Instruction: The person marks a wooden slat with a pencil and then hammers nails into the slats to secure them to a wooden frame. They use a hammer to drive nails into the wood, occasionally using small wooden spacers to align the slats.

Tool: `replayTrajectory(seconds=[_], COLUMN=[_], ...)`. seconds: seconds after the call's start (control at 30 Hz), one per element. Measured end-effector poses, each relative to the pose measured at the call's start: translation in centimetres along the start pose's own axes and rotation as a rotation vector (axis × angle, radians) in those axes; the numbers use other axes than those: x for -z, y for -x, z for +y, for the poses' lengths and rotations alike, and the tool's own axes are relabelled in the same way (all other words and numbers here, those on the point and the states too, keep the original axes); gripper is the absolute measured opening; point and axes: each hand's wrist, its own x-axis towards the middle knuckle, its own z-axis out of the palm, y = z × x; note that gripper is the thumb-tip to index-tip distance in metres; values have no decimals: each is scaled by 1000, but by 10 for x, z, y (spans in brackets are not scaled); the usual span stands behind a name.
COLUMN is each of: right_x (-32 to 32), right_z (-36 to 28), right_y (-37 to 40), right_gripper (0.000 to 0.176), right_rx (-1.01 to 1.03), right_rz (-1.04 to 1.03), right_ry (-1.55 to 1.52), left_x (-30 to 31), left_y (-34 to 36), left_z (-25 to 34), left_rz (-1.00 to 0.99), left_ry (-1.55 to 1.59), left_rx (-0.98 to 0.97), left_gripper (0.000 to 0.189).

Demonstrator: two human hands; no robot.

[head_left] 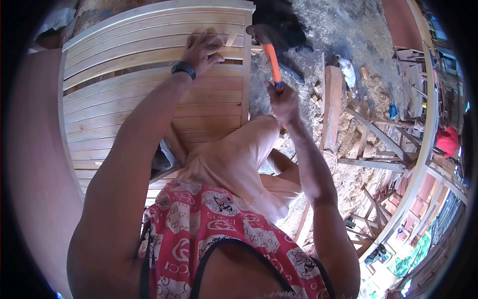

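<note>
My right hand [285,103] is wrapped round the handle of a hammer [272,62] with an orange grip. The hammer's dark head is raised beside the right edge of a slatted wooden panel [209,115]. My left hand [203,52], with a dark band at the wrist, rests on the upper slats with its fingers spread. Close to its fingertips lies a small wooden piece [231,38] across the slats. A dark gap runs between two slats just below that hand.
A long timber beam [331,107] lies on the shavings-covered ground at the right, near a white animal [347,72]. Wooden frames [381,134] stand farther right. A person in red [447,141] is at the far right. A reddish-brown board [40,149] borders the left.
</note>
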Motion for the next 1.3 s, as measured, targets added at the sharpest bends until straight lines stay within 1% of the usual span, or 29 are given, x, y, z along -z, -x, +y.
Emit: replayTrajectory(seconds=[0.03, 0.07, 0.13, 0.17, 0.2, 0.27, 0.3, 0.37, 0.4, 0.47, 0.5, 0.53, 0.57, 0.6, 0.63, 0.67, 0.7, 0.73, 0.8, 0.83, 0.9, 0.97, 1.0, 1.03, 1.07, 1.1, 1.13, 1.23, 1.3], right_x=[-11, -12, -7, 1, 12, 27, 33, 39, 37, 29, 24, 19, 4, -2, -12, -20, -22, -22, -20, -17, -11, -7, -10, -15, -18, -19, -24, -40, -46], right_z=[17, 23, 29, 22, 13, -2, -9, -18, -23, -33, -36, -39, -30, -34, -33, -31, -33, -37, -45, -48, -56, -63, -60, -55, -52, -63, -68, -79, -88], right_y=[3, -2, -28, -33, -30, 0, 18, 61, 86, 126, 142, 154, 165, 173, 177, 179, 177, 174, 167, 165, 158, 150, 142, 131, 123, 118, 114, 112, 115], right_gripper=[50, 50, 52, 55, 56, 46, 46, 33, 33, 25, 24, 23, 22, 20, 21, 21, 21, 24, 26, 28, 30, 22, 22, 26, 30, 33, 33, 39, 39], right_rx=[34, 33, -157, -166, -199, -283, -279, -553, -562, -617, -626, -635, -588, -602, -562, -522, -523, -530, -532, -519, -502, -575, -579, -524, -466, -397, -398, -294, 135], right_rz=[11, 13, -227, -176, -205, -170, -177, -259, -275, -300, -333, -364, -341, -351, -378, -406, -407, -445, -482, -534, -583, -720, -712, -845, -977, -1028, -1022, -949, -674], right_ry=[-4, 3, 297, 250, 242, 182, 185, -393, -394, -693, -686, -678, -704, -773, -737, -701, -704, -632, -559, -507, -455, -458, -461, -412, -361, -377, -382, -213, 292], left_x=[0, -3, -6, 0, 3, 11, 9, 3, 24, 106, 120, 135, 173, 213, 245, 258, 251, 241, 214, 201, 177, 158, 154, 149, 146, 144, 144, 144, 139], left_y=[-1, 5, 7, 3, 6, -2, -7, -9, 6, 32, 50, 70, 99, 121, 143, 160, 187, 211, 249, 265, 285, 293, 292, 292, 290, 287, 283, 277, 273], left_z=[-2, 2, 6, 2, 5, 7, -2, -19, -14, 13, 10, 8, 29, 48, 71, 81, 80, 80, 74, 67, 55, 52, 53, 55, 60, 64, 65, 66, 68], left_rz=[-11, -30, -44, -57, -61, -178, -177, -243, -255, -388, -459, -528, -637, -863, -1019, -1108, -1063, -1064, -819, -818, -563, -587, -614, -616, -621, -625, -626, -686, -707], left_ry=[-8, -10, -8, -11, -13, -3, -2, 99, 99, 208, 212, 218, 231, 260, 448, 330, 259, 257, 49, 47, -8, -54, -98, -97, -108, -119, -122, -156, -176], left_rx=[5, 13, 3, 11, 12, 35, 43, 81, 94, 46, -32, -112, -75, -81, 185, 115, 26, 27, 195, 196, 168, 168, 171, 162, 217, 274, 267, 257, 342], left_gripper=[45, 46, 46, 46, 46, 48, 48, 45, 45, 31, 26, 28, 35, 33, 32, 26, 19, 19, 16, 16, 17, 17, 16, 16, 16, 16, 16, 18, 21])
